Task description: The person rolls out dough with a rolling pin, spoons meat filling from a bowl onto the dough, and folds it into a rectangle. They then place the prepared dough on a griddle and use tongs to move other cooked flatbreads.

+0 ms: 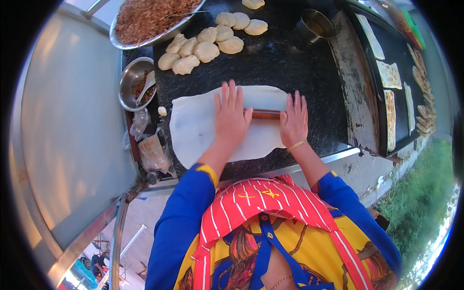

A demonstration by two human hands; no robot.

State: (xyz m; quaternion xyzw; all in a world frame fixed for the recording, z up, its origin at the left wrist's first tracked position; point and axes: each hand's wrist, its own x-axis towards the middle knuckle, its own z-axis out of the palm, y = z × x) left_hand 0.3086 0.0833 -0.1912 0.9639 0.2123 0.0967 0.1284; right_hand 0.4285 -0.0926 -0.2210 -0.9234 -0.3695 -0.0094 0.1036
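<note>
A thin, wide sheet of dough (195,123) lies spread on the black stone worktop (282,69) before me. A brown wooden rolling pin (266,114) rests across it, its middle showing between my hands. My left hand (231,114) lies flat over the pin's left part, fingers stretched forward. Over the right part, near the sheet's right edge, my right hand (294,117) is also flat with straight fingers. Both palms press on the pin without fingers wrapped around it. The pin's ends are hidden beneath the hands.
Several dough pieces (206,52) sit beyond the sheet. A large basin of minced filling (152,21) and a steel bowl (125,87) with a spoon stand left, above plastic bags (154,150). Right are a metal pot (314,25) and a griddle (398,112) with flatbreads (389,74).
</note>
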